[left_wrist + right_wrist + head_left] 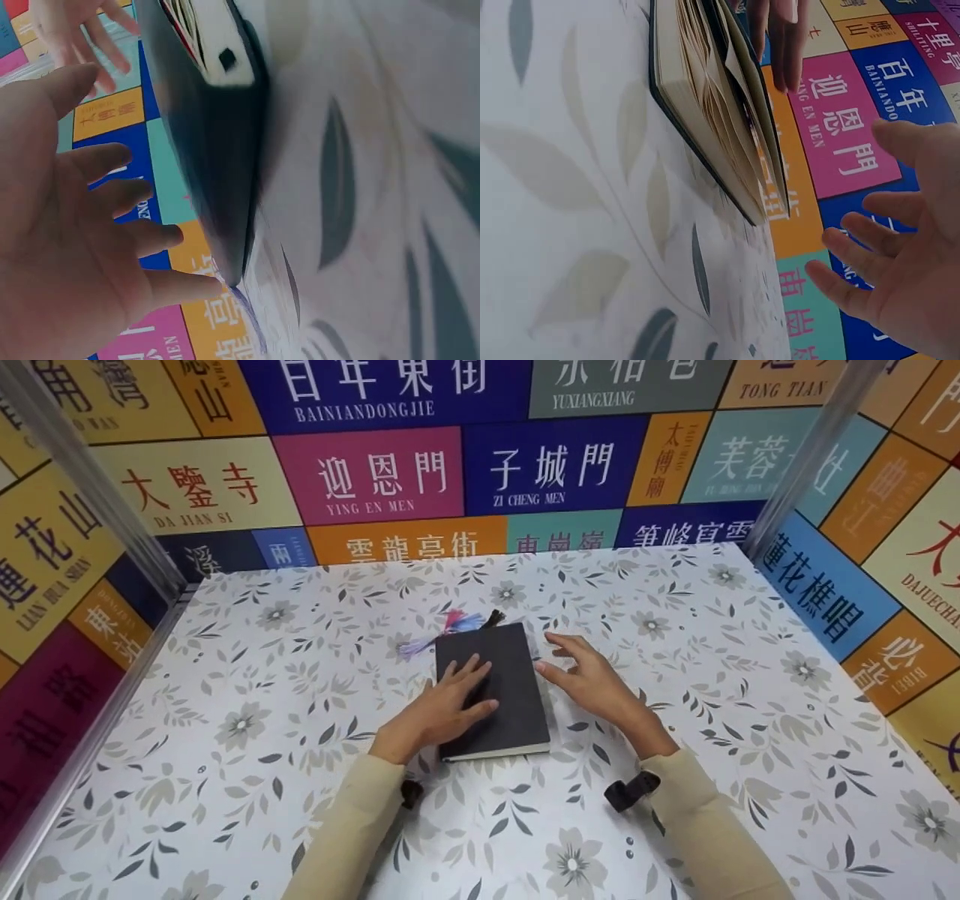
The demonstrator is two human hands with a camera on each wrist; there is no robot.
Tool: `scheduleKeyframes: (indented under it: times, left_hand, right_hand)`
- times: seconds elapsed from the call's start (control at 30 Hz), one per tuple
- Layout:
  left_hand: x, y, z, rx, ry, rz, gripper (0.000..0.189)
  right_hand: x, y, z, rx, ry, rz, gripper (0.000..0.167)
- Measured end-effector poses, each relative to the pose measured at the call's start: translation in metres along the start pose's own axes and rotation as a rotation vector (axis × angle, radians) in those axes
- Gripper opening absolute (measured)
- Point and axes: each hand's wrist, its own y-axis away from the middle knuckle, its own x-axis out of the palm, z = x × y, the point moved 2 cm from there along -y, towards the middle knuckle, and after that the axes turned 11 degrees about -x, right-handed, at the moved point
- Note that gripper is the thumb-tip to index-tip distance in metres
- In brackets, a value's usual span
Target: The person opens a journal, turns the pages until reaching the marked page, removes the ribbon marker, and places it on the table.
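Note:
A black hardcover notebook (514, 682) lies on the patterned tabletop, its cover slightly raised over fanned cream pages (705, 82) in the right wrist view. Pink, blue, purple and black tassels (456, 622) stick out past its top edge. My left hand (442, 709) is over the left part of the cover with fingers spread; whether all fingertips touch it I cannot tell. To the right of the notebook, my right hand (589, 675) hovers apart from it, fingers loosely bent and holding nothing. The left wrist view shows the notebook's dark spine (225, 165) beside my left fingers (161, 238).
A white tabletop (300, 780) printed with grey leaves and flowers surrounds the notebook. Colourful wall panels (367, 472) with Chinese lettering stand behind it and on both sides. Each wrist carries a black strap (632, 790) below the beige sleeves (712, 825).

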Motion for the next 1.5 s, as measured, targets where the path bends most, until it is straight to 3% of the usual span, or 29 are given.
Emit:
scheduleKeyframes:
  times: [0.2,0.33,0.53,0.63,1.13,1.5]
  left_hand:
    - [0.004,-0.006,-0.003,-0.052,-0.031,0.042,0.069]
    - [0.008,-0.009,-0.005,-0.052,-0.078,0.073,0.068]
    - [0.009,-0.009,-0.005,-0.041,-0.120,0.070,0.066]
    - [0.009,-0.009,-0.007,-0.049,-0.128,0.071,0.066]
    - [0.008,-0.007,-0.015,-0.076,-0.145,0.045,0.059]
    - [0.010,-0.008,-0.016,-0.063,-0.117,0.039,0.065]
  right_hand:
    - [0.009,0.000,0.002,0.070,-0.016,0.026,0.067]
    - [0.015,0.002,0.000,0.132,-0.026,0.020,0.065]
    - [0.027,0.001,-0.001,0.285,-0.162,0.005,0.062]
    - [0.032,0.001,-0.001,0.322,-0.213,0.010,0.061]
    - [0.038,0.001,-0.002,0.401,-0.330,-0.006,0.055]
    - [0.033,0.000,-0.006,0.389,-0.519,-0.132,0.047]
